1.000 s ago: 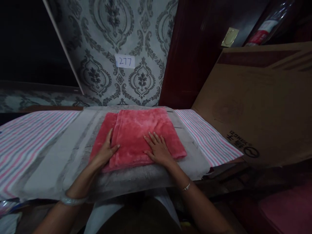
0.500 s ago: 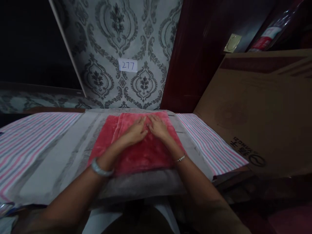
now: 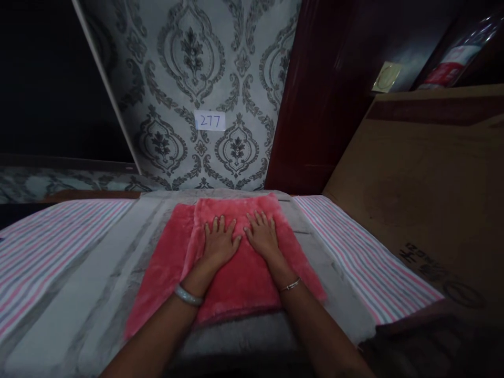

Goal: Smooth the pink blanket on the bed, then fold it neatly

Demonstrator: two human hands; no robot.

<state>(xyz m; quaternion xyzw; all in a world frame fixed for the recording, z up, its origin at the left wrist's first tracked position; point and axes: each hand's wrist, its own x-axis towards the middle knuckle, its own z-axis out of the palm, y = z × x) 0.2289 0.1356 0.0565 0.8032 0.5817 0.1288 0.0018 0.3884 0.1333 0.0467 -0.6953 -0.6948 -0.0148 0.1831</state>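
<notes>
A folded pink-red plush cloth [image 3: 252, 278] lies in front of me, its left part showing as a lower layer beside the upper fold. My left hand [image 3: 219, 241] rests flat on its upper layer with the fingers spread. To the right, my right hand [image 3: 263, 234] also lies flat on the plush, fingers apart. The two hands are separated by a small gap of pink fabric. Under the cloth is a grey plush cover [image 3: 114, 262].
Striped cloth [image 3: 66, 236] shows at the left, and more striped cloth [image 3: 362, 257] at the right. A large cardboard box [image 3: 425, 184] stands on the right. Behind are a patterned wall [image 3: 192, 84] with a paper marked 277 [image 3: 210, 121] and a dark screen [image 3: 55, 84].
Both hands have drawn back toward me over the plush cloth, and their fingers are more spread. The view has tipped downward a little, so the wall sits lower.
</notes>
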